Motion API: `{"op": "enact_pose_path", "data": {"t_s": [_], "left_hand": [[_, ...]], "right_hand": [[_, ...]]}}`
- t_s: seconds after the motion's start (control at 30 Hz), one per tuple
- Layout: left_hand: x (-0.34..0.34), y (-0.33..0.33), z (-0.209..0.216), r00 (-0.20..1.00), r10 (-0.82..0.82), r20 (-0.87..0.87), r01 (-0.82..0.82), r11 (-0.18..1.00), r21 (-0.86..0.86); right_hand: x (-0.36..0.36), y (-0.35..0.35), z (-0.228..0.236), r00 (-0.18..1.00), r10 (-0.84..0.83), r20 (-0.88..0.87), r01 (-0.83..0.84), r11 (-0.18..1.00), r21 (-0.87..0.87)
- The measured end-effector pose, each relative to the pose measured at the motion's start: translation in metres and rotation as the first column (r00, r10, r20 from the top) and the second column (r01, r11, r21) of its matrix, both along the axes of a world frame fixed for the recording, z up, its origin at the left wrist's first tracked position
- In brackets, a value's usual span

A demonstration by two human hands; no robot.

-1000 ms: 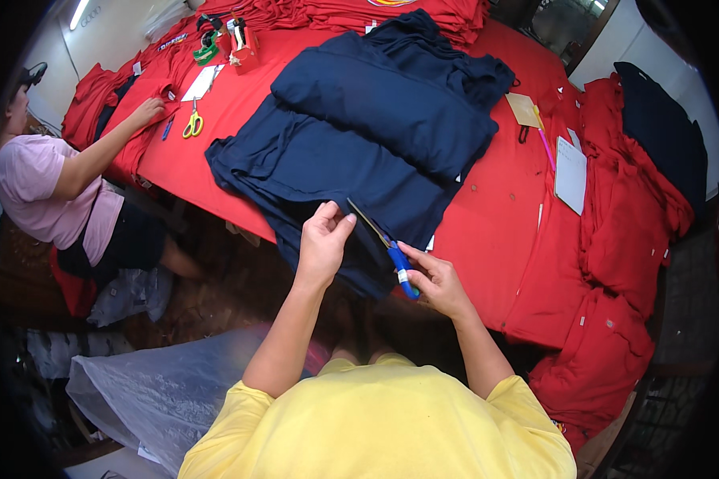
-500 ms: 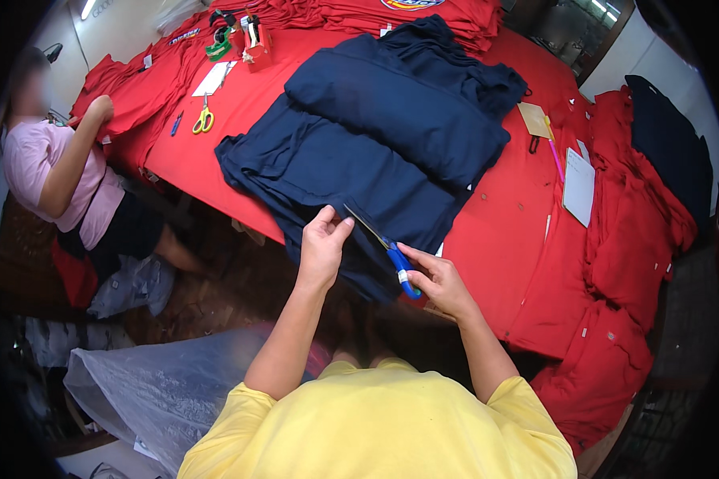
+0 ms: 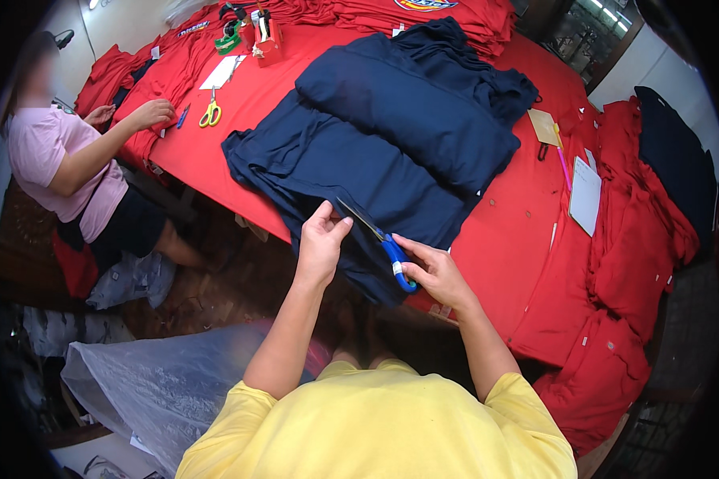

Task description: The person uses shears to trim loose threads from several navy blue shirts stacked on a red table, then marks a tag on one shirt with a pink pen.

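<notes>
Blue-handled metal scissors slant over the near part of a layered, creased navy cloth pile, tips up-left; blade opening is hard to tell. The pile lies across a red-covered counter, partly overhanging its near edge.

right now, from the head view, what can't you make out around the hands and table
All in the head view:
Left hand: whatever its fingertips pinch is too small to tell.
Scissors: handle partly covered by the right hand.
Navy cloth: lower edge lost in shadow.
Paper: writing too small.
Red pile: cut off by the upper edge.
</notes>
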State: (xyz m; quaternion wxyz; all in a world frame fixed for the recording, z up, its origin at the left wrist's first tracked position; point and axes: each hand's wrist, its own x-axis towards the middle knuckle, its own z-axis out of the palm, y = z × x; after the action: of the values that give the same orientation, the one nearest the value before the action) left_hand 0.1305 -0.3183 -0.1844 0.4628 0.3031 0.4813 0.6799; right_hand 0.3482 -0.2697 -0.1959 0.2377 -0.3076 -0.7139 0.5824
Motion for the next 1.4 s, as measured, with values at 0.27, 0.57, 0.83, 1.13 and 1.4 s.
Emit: {"op": "enact_pose_path", "data": {"t_s": [0.27,0.57,0.83,1.13,1.4], "left_hand": [[-0.005,0.001,0.001,0.997,0.006,0.071,-0.005,1.0,-0.014],[-0.021,0.006,-0.002,0.998,0.028,0.052,-0.029,0.999,0.027],[-0.027,0.012,-0.001,0.97,0.081,0.231,-0.088,0.996,0.018],[-0.042,0.011,-0.014,0.994,0.019,0.104,-0.019,1.0,-0.001],[-0.053,0.019,-0.016,0.98,0.08,0.182,-0.087,0.996,0.034]], "right_hand": [[-0.011,0.011,0.003,0.996,0.003,0.093,0.014,0.983,-0.181],[-0.028,0.02,0.005,0.997,0.053,0.059,-0.06,0.991,0.118],[-0.035,0.029,-0.01,0.997,0.034,0.076,-0.047,0.983,0.175],[-0.054,0.027,0.006,0.994,0.018,0.105,-0.056,0.926,0.373],[-0.059,0.028,0.004,0.994,0.022,0.108,-0.05,0.961,0.271]]}}
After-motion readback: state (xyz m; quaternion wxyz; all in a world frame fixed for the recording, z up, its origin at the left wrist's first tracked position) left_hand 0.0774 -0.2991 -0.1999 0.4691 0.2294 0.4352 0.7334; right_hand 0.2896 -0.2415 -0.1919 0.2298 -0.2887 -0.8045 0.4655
